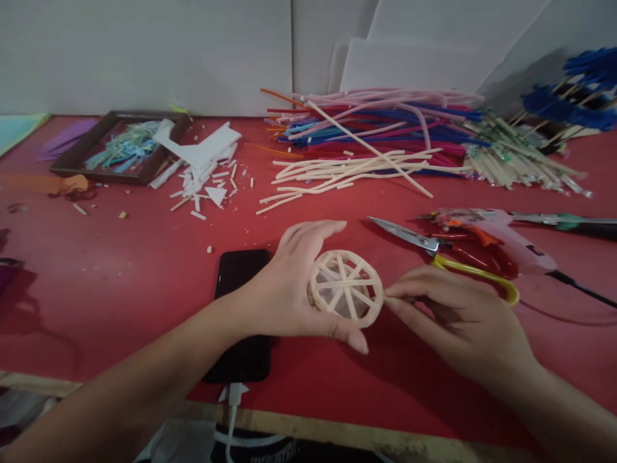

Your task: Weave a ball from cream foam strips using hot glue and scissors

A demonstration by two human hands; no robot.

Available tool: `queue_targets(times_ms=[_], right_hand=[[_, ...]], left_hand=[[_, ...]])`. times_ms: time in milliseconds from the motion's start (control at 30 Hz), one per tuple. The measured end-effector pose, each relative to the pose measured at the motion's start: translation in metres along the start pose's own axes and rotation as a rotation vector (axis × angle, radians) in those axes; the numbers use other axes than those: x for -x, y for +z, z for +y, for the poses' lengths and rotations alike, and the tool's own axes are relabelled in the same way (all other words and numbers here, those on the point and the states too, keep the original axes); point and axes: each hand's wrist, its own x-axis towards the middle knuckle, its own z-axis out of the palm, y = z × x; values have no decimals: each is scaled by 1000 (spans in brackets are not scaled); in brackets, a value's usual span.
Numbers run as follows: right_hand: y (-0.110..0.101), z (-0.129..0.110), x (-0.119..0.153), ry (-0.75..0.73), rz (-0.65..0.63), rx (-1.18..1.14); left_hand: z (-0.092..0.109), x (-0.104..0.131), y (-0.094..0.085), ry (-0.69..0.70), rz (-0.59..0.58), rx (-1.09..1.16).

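Note:
A cream-coloured spoked wheel, with thin strips crossing inside a round rim, sits tilted in my left hand. The thumb and fingers of that hand curve around its left side. My right hand pinches at the wheel's right edge with thumb and forefinger; a tiny cream bit shows between the fingertips. Something pale and translucent is visible behind the spokes, too covered to name. Scissors with red and yellow handles lie just beyond my right hand. A black phone lies under my left wrist, plugged into a white cable.
A pink glue gun lies at the right with its cord. Behind are cream pipe cleaners, coloured pipe cleaners and wrapped sticks. White scraps and a brown frame lie on the red table.

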Motion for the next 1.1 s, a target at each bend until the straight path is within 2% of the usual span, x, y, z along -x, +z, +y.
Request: queue_targets(times_ms=[100, 200, 400, 567, 833, 1100], right_hand=[[-1, 2, -1, -5, 24, 11], [-2, 3, -2, -15, 21, -1], [-4, 3, -4, -20, 18, -50], [-3, 3, -3, -64, 6, 11], [-2, 1, -2, -106, 11, 38], [0, 5, -2, -66, -14, -18]], left_hand=[[-7, -1, 4, -36, -66, 149], [-10, 0, 8, -14, -24, 219], [-9, 3, 11, 114, 33, 110], [-7, 2, 9, 212, 56, 43], [-5, 3, 10, 187, 16, 14], [-7, 2, 10, 216, 15, 11]])
